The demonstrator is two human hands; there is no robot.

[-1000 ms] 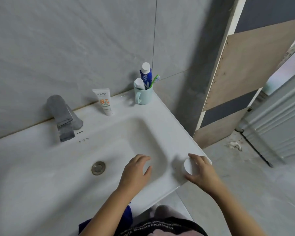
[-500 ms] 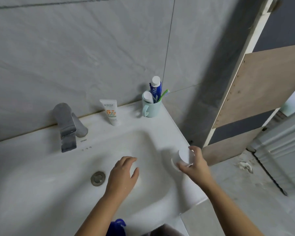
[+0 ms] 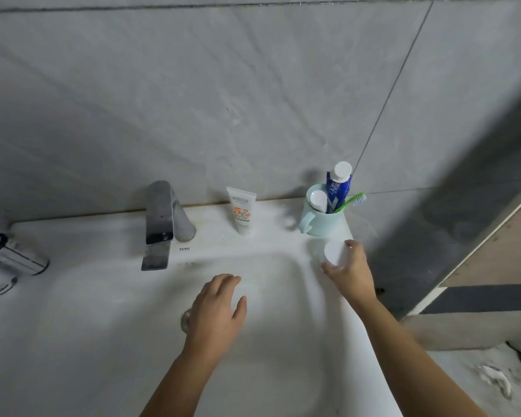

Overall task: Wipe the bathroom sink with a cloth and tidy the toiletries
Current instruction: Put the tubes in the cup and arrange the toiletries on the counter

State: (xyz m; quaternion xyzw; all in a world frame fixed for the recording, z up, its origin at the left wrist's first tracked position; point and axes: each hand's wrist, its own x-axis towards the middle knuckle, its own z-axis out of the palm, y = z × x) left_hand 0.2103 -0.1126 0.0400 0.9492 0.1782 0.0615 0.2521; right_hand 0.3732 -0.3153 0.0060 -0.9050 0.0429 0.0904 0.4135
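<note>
My right hand [image 3: 351,273] grips a small white round jar [image 3: 335,252] over the sink's right rim, just in front of the pale green mug [image 3: 321,222]. The mug holds a blue toothpaste tube [image 3: 338,186], a green toothbrush [image 3: 353,200] and a white-capped tube. A white tube with orange print [image 3: 242,210] stands upside down at the back of the white sink [image 3: 88,311]. My left hand [image 3: 218,311] hovers with relaxed fingers over the basin, partly hiding the drain [image 3: 185,319]. No cloth is in view.
A chrome faucet [image 3: 161,224] stands at the back centre. Bottles [image 3: 9,260] lie at the far left of the sink top. Grey tiled wall rises behind; a wooden panel and bare floor lie to the right.
My right hand has carried the white jar from the sink's front right corner back toward the mug. My left hand has drifted over the drain. The view has tilted up and left.
</note>
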